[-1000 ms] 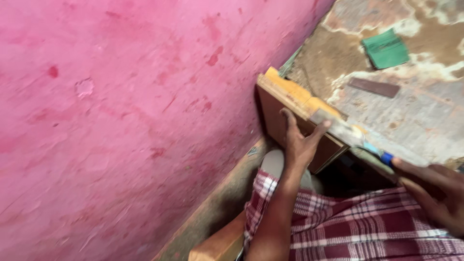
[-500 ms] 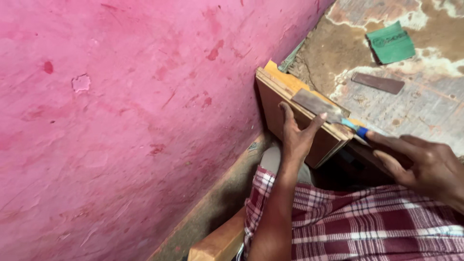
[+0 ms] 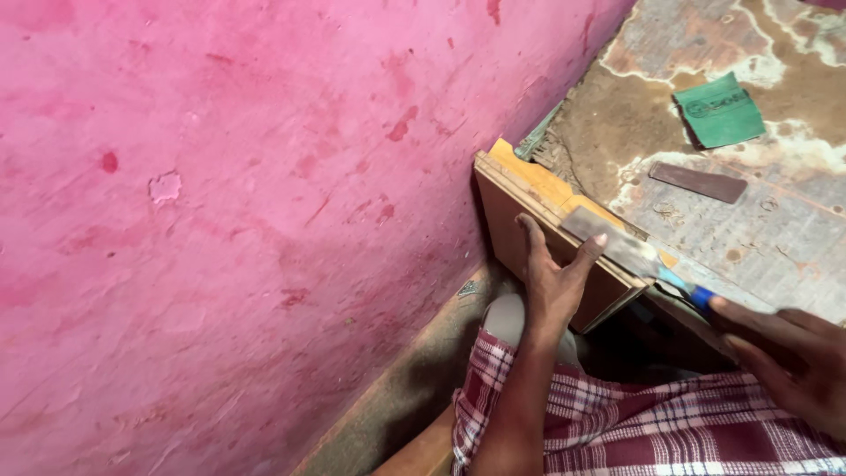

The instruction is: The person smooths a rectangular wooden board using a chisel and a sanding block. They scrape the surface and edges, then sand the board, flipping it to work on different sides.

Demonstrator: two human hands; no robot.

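The wooden board point(image 3: 538, 231) stood on edge at the centre of the frame, between the pink wall point(image 3: 247, 211) and the stained worktop point(image 3: 775, 238), its orange-tinted top edge running toward the lower right. The left hand point(image 3: 553, 280) lay against the board's broad face just below that edge, fingers point(image 3: 531, 236) spread apart and flat on the wood, the thumb raised to touch the underside of the scraper blade point(image 3: 617, 245). The blade rested flat on the board's top edge, a little right of centre. The right hand point(image 3: 784, 353), at the lower right of the frame, was closed around the tool's blue handle point(image 3: 692, 293); most of the grip was hidden under the hand, so the exact hold appeared firm but could not be fully made out.

Compared with half a second before, the blade sat in much the same place along the edge, and the left hand had kept its brace on the board's face.

On the worktop at the upper right lay a green sheet point(image 3: 721, 109) and, just below it, a dark flat strip point(image 3: 698, 182). A checked red cloth point(image 3: 652, 423) filled the bottom right of the frame.
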